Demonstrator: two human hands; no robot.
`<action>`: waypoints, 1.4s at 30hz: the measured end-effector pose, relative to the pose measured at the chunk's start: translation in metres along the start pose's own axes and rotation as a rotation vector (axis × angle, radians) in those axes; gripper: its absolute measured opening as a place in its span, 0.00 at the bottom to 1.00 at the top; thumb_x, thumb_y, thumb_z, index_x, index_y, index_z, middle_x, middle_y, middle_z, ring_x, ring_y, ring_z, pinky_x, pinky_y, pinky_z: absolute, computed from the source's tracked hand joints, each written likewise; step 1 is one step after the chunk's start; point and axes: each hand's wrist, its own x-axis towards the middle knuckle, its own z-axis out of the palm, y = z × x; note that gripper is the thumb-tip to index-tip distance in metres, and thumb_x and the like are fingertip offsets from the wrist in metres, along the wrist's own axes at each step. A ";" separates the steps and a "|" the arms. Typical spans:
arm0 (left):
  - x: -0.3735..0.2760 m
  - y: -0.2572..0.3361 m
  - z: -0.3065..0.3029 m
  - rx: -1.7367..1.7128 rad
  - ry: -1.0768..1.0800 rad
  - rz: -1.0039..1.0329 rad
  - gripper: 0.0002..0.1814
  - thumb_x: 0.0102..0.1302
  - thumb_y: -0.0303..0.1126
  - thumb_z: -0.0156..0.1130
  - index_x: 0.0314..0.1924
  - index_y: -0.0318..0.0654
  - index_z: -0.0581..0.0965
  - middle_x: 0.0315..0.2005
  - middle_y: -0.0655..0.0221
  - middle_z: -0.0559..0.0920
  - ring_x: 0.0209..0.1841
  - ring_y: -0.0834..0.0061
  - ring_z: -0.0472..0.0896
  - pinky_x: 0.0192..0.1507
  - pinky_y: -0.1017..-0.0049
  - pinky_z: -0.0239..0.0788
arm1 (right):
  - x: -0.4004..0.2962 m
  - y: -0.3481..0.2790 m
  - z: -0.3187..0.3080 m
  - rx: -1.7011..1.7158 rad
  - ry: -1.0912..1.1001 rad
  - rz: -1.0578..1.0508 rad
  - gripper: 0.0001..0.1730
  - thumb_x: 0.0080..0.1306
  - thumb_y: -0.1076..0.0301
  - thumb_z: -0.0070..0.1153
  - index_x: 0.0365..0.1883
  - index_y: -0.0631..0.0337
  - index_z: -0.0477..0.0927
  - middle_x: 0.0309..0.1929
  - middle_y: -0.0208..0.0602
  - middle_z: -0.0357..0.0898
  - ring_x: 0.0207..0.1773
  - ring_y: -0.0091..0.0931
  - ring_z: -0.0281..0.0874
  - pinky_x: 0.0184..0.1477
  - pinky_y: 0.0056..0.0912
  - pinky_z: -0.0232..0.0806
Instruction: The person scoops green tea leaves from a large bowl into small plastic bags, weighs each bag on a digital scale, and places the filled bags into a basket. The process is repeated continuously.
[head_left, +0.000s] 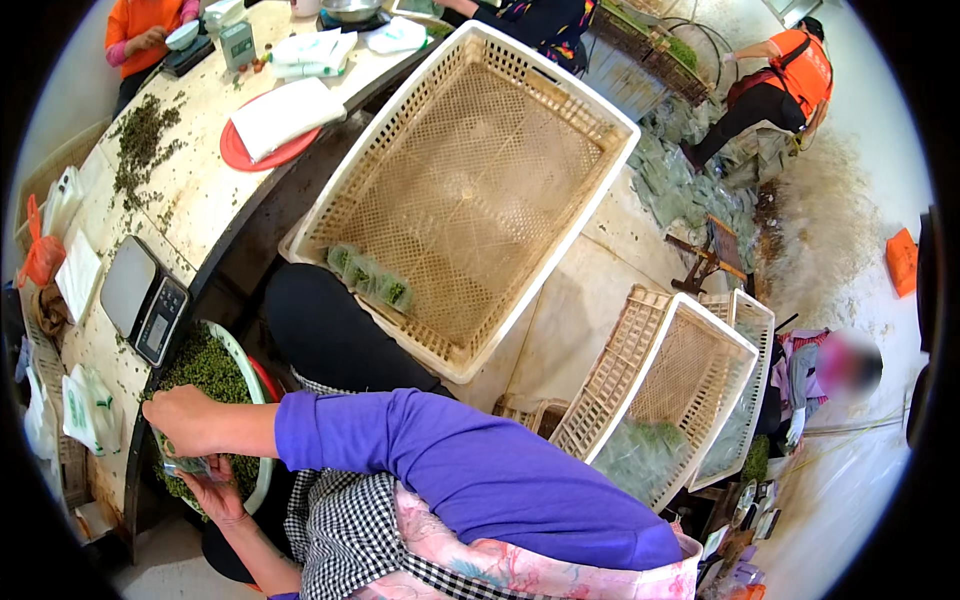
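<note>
My left hand (217, 491) holds a small clear plastic bag (187, 463) with some green in it, over a round pale green tub (262, 480). Just above the bag is my right hand (180, 420), back up, its fingers curled down and mostly hidden, so what they grip does not show. Small green sprigs or buds (206, 367) fill the tub, which stands against the table's curved edge. A digital scale (146, 300) lies on the table beside it. Across my knee rests a large white plastic crate (457, 195); several small filled bags (367, 277) line its near left corner.
Loose plant bits (142, 146), a red plate (247, 154) with white bags, and more bags (90, 409) lie on the table (202, 202). Two crates (675, 375) stand at the right. A person in orange (802, 67) stands beyond bag piles; others are at the top and far right.
</note>
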 end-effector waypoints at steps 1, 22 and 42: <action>0.000 0.002 -0.003 0.020 -0.033 -0.035 0.34 0.70 0.51 0.61 0.69 0.42 0.65 0.62 0.60 0.76 0.59 0.62 0.78 0.56 0.62 0.77 | 0.002 0.005 0.006 0.013 0.000 -0.010 0.17 0.48 0.71 0.68 0.35 0.69 0.79 0.36 0.52 0.82 0.40 0.46 0.84 0.40 0.46 0.76; -0.012 0.077 -0.098 0.235 0.436 0.007 0.30 0.67 0.42 0.65 0.66 0.42 0.68 0.57 0.63 0.75 0.57 0.64 0.74 0.53 0.60 0.71 | 0.019 0.057 0.039 0.317 -0.091 -0.011 0.15 0.43 0.70 0.66 0.29 0.68 0.82 0.31 0.49 0.84 0.37 0.44 0.85 0.39 0.43 0.75; 0.008 0.015 0.065 0.367 0.116 -0.146 0.31 0.63 0.44 0.72 0.58 0.37 0.69 0.42 0.68 0.82 0.33 0.81 0.83 0.22 0.83 0.72 | 0.019 0.068 0.002 0.333 -0.284 -0.050 0.17 0.58 0.67 0.66 0.43 0.60 0.75 0.34 0.41 0.79 0.37 0.38 0.81 0.39 0.40 0.72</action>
